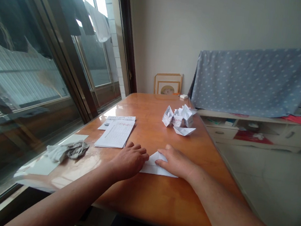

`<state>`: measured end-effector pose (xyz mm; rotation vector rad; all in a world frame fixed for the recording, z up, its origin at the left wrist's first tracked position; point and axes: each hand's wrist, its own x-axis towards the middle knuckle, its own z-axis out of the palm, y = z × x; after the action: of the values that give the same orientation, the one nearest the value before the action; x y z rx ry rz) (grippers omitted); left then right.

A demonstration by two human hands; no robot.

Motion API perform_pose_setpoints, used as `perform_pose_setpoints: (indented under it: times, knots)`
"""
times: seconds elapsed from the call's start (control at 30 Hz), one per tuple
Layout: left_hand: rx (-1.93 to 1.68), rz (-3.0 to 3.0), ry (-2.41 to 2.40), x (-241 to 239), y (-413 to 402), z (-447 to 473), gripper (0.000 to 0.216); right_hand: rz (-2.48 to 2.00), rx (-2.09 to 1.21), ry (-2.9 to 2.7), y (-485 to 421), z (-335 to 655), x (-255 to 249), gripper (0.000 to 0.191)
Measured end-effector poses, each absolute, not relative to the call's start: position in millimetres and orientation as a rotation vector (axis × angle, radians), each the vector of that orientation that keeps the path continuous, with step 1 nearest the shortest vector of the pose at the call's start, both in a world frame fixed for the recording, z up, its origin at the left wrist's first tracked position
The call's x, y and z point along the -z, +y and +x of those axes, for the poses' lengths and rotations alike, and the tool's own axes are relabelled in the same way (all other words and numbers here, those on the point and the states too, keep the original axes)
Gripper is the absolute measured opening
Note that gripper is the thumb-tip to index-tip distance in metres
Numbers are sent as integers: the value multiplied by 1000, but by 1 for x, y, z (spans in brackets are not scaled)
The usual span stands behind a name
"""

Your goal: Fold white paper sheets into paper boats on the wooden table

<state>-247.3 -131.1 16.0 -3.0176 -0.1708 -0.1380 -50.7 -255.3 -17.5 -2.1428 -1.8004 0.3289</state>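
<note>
A folded sheet of white paper [157,169] lies flat on the wooden table in front of me, its upper part narrowing to a point. At its left edge is my left hand [131,160], back upward, with curled fingers on the paper; the fingertips are partly hidden. From the right, my right hand [176,161] grips the slanted side, thumb on the face of the paper and fingers at the upper edge. Beyond my hands, several folded paper boats stand in a cluster [178,116]. One paper boat [184,131] sits apart at the near side.
Left of my hands lies a stack of printed sheets [117,134]. A crumpled grey cloth [77,149] rests near the table's left edge. At the far end are a small white box [184,96] and framed pictures [159,86]. Glass panels [32,77] stand close on the left.
</note>
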Motion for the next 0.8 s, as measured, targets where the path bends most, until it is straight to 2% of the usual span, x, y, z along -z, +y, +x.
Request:
perform_pose_setpoints:
  times: [0.27,0.6,0.8]
  knots:
    - [148,-3028,-166,-14,-131,-257,14,-2151,-322,-1799,-253,-50,19,42]
    - [139,-3108,-186,-18,-131,-268,28,-2145,-301,-1805,-253,-48,25,41]
    - [128,-3133,-189,-19,-129,-272,25,-2131,-319,-1796,-252,-48,26,42]
